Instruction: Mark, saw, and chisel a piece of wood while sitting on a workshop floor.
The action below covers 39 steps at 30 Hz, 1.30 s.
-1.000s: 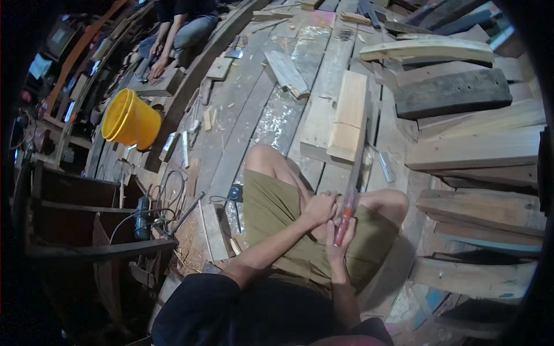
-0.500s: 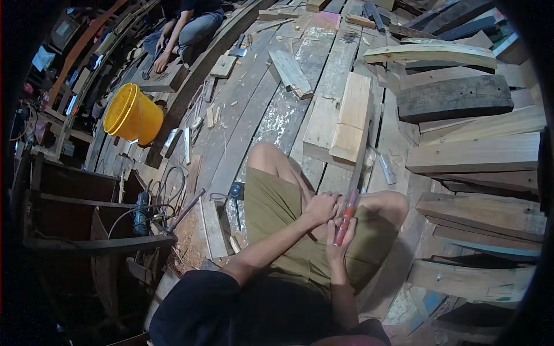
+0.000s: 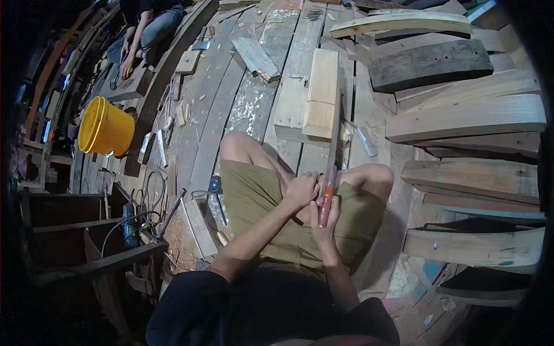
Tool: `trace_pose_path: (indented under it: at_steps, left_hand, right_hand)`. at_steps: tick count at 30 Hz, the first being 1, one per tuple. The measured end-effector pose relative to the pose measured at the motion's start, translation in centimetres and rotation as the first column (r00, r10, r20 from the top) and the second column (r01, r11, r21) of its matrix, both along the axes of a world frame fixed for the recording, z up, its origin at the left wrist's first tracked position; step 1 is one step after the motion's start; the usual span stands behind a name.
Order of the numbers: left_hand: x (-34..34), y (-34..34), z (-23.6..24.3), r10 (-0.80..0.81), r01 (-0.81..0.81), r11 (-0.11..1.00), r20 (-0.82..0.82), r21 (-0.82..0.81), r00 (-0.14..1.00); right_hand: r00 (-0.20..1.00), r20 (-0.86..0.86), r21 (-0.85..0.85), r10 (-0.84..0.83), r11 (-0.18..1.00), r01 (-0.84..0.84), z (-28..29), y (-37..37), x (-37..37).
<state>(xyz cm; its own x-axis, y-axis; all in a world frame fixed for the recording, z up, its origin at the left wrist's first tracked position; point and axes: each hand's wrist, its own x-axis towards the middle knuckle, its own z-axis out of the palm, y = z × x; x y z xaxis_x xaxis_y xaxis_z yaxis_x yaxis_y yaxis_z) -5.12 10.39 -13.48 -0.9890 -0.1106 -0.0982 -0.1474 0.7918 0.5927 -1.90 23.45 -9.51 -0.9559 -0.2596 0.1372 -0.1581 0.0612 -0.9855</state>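
Note:
My right hand (image 3: 326,222) is wrapped round the red and clear handle of a chisel (image 3: 328,199). Its long grey blade points away from me, along the right side of a pale squared wood block (image 3: 319,109). That block lies on top of a wider timber (image 3: 290,118) in front of my crossed legs. Just left of the handle, my left hand (image 3: 302,191) is closed with curled fingers, close against the right hand. Whatever it may hold is hidden.
Curved and straight timbers (image 3: 461,118) line the right side. A tool with a pale handle (image 3: 366,142) lies right of the block. At the left are a yellow bucket (image 3: 115,127), a corded power tool (image 3: 131,225) and a tape measure (image 3: 215,184). Another person (image 3: 153,29) sits far left.
The whole scene has shifted left and slightly up in the picture as my head turned. Both hands keep nearly the same pose around the chisel; the wood block stays in place.

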Motion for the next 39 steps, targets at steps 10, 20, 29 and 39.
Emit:
trace_pose_path:
  at_steps: [10,20,29,39]
  left_hand:
    - [0.0,0.1,-0.4,-0.005,0.006,1.000,-0.032,0.016,0.999]
    - [-0.2,-0.1,-0.8,0.012,-0.013,0.999,0.025,0.035,1.000]
    - [0.0,0.3,-0.3,0.018,-0.018,1.000,0.004,-0.007,1.000]
    - [-0.2,0.1,0.1,0.016,-0.016,1.000,-0.001,-0.006,1.000]
  right_hand:
    - [1.000,0.029,0.024,0.005,1.000,-0.005,0.9,0.3,0.0]
    - [1.000,-0.022,0.073,0.001,0.997,0.001,1.3,0.2,-0.1]
    - [0.998,-0.058,0.045,-0.011,0.999,0.013,0.0,0.2,-0.1]
    - [0.997,-0.076,0.068,-0.022,0.997,0.027,0.6,0.1,-0.3]
